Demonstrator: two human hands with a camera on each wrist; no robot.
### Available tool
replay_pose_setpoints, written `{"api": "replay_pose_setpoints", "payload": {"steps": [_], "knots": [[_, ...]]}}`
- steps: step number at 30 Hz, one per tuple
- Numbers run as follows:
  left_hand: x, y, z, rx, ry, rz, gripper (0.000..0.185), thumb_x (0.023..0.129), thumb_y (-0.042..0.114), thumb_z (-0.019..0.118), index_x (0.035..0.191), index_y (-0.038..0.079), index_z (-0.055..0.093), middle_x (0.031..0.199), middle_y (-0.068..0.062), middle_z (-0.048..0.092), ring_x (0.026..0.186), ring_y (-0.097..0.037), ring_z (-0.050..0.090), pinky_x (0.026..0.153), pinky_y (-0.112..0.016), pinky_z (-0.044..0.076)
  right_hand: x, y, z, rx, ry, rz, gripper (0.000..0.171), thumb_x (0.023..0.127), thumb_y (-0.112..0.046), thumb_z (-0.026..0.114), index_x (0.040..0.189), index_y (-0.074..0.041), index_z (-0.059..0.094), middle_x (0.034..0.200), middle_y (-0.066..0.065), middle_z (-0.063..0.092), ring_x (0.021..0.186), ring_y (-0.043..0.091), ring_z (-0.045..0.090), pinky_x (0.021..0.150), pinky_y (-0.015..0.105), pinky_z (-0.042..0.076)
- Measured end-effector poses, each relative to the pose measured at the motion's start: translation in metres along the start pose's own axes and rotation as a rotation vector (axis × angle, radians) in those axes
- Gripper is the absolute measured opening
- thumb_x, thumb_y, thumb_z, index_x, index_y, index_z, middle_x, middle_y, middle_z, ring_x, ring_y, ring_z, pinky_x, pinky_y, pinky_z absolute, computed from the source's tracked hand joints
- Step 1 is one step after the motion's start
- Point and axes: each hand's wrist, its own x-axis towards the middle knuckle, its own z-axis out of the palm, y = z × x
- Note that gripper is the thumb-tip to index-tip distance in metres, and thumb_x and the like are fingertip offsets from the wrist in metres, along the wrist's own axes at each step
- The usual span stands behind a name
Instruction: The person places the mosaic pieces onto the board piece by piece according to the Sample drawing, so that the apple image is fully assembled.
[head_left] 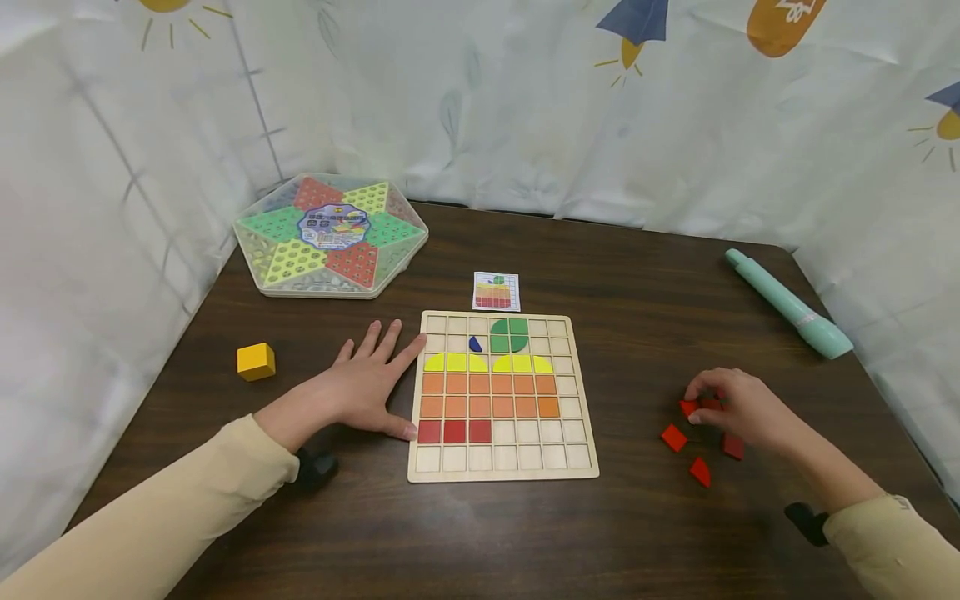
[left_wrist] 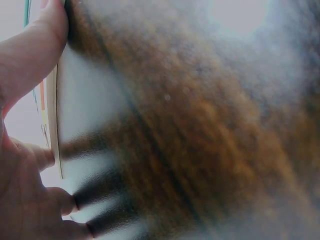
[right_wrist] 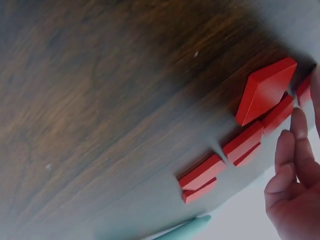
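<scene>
A wooden grid board (head_left: 427, 459) lies on the table, with green, blue, yellow and orange tiles on it and three red square tiles (head_left: 454, 432) low on its left. My left hand (head_left: 365, 385) is spread flat beside the board, thumb and index fingertips at its left edge. Off to the right, my right hand (head_left: 738, 407) pinches a red tile (head_left: 687, 409) between thumb and index finger, close over the table. Around that hand lie several loose red tiles, among them a red square (head_left: 674, 437) and a quarter-round red piece (head_left: 701, 472); others are partly hidden under it.
Behind the board lies a small pattern card (head_left: 496, 292). A hexagonal Chinese checkers box (head_left: 273, 223) stands at the back left, with a yellow block (head_left: 256, 362) in front of it. A mint-green tapered cylinder (head_left: 787, 302) lies at the back right, near the curtain (head_left: 525, 125).
</scene>
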Motion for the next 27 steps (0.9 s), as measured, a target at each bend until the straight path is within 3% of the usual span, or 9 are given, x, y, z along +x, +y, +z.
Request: {"api": "replay_pose_setpoints", "payload": {"steps": [6,11,16,21,27], "knots": [[0.0,0.0,0.001,-0.001,0.001,0.0,0.127,0.075,0.066,0.081,0.166,0.012,0.011,0.169,-0.03,-0.001,0.155,-0.056,-0.002,0.115,-0.079,0.012,0.003,-0.005,0.0,0.032,-0.015,0.077,0.023,0.082,-0.021,0.086,0.096,-0.013,0.071,0.089,-0.007,0.07,0.079,0.006,0.062,0.067,0.025,0.052],[0.0,0.0,0.001,0.003,0.003,-0.003,0.126,0.075,0.066,0.081,0.166,0.011,0.012,0.169,-0.031,-0.001,0.154,-0.057,-0.001,0.115,-0.079,0.013,0.005,-0.008,0.0,0.027,-0.004,0.07,0.023,0.081,-0.019,0.087,0.091,-0.015,0.067,0.084,-0.007,0.067,0.074,0.004,0.058,0.065,0.025,0.049],[0.0,0.001,0.001,0.003,0.006,-0.005,0.126,0.075,0.066,0.081,0.166,0.011,0.012,0.169,-0.03,0.0,0.154,-0.056,-0.001,0.115,-0.079,0.013,0.009,-0.016,-0.001,0.091,0.022,0.079,0.018,0.086,-0.015,0.082,0.093,-0.015,0.065,0.083,-0.005,0.069,0.067,0.004,0.056,0.059,0.024,0.049],[-0.001,0.001,0.0,0.0,0.005,0.0,0.125,0.076,0.065,0.081,0.166,0.012,0.012,0.169,-0.03,-0.001,0.155,-0.056,-0.002,0.115,-0.079,0.012,0.02,-0.038,-0.002,0.159,0.049,0.073,0.011,0.089,-0.018,0.08,0.095,-0.017,0.071,0.088,-0.004,0.071,0.075,0.005,0.06,0.064,0.024,0.051],[-0.001,0.0,0.0,-0.001,0.004,-0.002,0.125,0.076,0.065,0.081,0.166,0.011,0.012,0.169,-0.03,-0.001,0.155,-0.055,-0.002,0.116,-0.078,0.012,0.037,-0.075,0.003,0.243,0.01,0.05,0.012,0.089,-0.016,0.079,0.101,-0.015,0.077,0.089,-0.005,0.073,0.082,0.009,0.065,0.073,0.024,0.055]]}}
